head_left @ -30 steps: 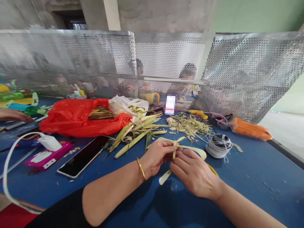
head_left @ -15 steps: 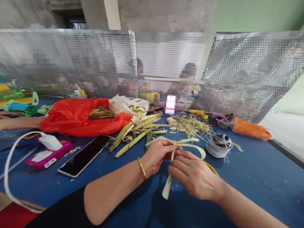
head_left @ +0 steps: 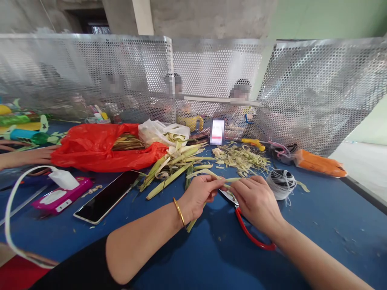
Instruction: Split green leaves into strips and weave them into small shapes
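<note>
Left hand: here's the left hand (head_left: 201, 193) pinching the pale leaf strip (head_left: 232, 180) between thumb and fingers, probably to steady it where the lengths meet.
Right hand: and the right hand (head_left: 256, 201) bunches close beside it, fingers closed on the same strip; two grips this near suggest close control of a soft, bendy piece.
Leaf strip: it's up between both sets of fingertips, above the blue table (head_left: 317, 257), one pale length curving off leftward; the crossing itself is hidden by fingers.
Loose tail: a narrow green end (head_left: 193, 224) pokes out beneath the left wrist, seemingly left free because only the middle needs pinning; its join is out of sight.
Scissors: red-handled scissors (head_left: 252, 237) sit right under the right hand, handy for a cut; whether skin touches metal, I can't tell.
Husks: long husks (head_left: 169, 183) fan out just beyond the left hand, in easy reach, spilling beside a white bag (head_left: 160, 131) and a red bag (head_left: 87, 147).
Trimmings: shreds (head_left: 242, 161) heap up past the fingers, presumably pushed there to leave working room.
String: the wound string (head_left: 282, 187) stands just right of the knuckles, close by.
Phone: a lit phone (head_left: 217, 132) stands upright facing the worker, likely so it can be glanced at hands-free.
</note>
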A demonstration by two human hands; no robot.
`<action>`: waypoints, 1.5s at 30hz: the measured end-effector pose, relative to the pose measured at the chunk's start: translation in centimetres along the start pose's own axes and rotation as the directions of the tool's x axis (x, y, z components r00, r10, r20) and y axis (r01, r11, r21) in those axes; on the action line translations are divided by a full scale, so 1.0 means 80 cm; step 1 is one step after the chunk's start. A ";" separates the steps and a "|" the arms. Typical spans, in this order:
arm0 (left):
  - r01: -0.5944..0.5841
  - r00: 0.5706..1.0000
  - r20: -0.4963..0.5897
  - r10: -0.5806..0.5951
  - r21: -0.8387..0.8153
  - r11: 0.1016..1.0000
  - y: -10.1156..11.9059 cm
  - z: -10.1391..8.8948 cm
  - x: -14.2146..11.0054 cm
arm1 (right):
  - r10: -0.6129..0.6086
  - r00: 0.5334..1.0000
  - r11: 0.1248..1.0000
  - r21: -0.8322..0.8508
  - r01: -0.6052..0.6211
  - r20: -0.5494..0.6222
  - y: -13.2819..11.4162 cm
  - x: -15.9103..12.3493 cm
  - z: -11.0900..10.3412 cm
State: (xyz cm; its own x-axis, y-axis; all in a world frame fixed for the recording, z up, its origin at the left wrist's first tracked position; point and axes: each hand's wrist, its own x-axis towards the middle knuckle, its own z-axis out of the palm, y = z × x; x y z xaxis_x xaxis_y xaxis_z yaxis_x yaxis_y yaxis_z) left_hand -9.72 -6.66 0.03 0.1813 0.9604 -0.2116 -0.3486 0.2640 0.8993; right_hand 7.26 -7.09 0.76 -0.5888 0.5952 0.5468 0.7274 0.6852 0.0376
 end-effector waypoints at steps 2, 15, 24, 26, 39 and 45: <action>-0.010 1.000 -0.009 0.010 0.017 1.000 -0.001 -0.001 0.001 | 0.019 1.000 1.000 0.025 -0.019 0.002 0.001 0.000 -0.003; -0.008 1.000 -0.024 0.008 0.030 1.000 0.008 -0.004 0.002 | 0.233 0.968 0.897 0.363 -0.252 0.095 0.008 0.007 -0.017; -0.006 0.996 0.086 -0.006 0.137 0.991 0.007 -0.001 -0.008 | 0.375 0.897 0.720 0.535 -0.441 0.235 0.005 0.007 -0.010; 0.004 0.996 0.091 -0.018 0.154 0.988 0.008 -0.001 -0.009 | 0.374 0.912 0.768 0.495 -0.406 0.168 0.004 0.007 -0.011; 0.026 0.997 0.073 -0.037 0.145 0.989 0.012 0.000 -0.008 | 0.329 0.941 0.854 0.403 -0.331 0.076 0.010 0.007 -0.016; 0.030 0.995 0.091 -0.051 0.219 0.975 0.011 -0.001 -0.009 | 0.297 0.954 0.873 0.390 -0.292 0.049 0.011 0.008 -0.020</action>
State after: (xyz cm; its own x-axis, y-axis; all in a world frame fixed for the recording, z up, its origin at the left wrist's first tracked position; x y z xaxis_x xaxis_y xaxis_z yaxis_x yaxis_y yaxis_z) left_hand -10.24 -7.08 0.90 0.2820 0.9335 -0.2215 -0.1336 0.2668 0.9544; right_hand 8.05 -6.77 2.48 -0.3629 0.7917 0.4915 0.6697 0.5883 -0.4532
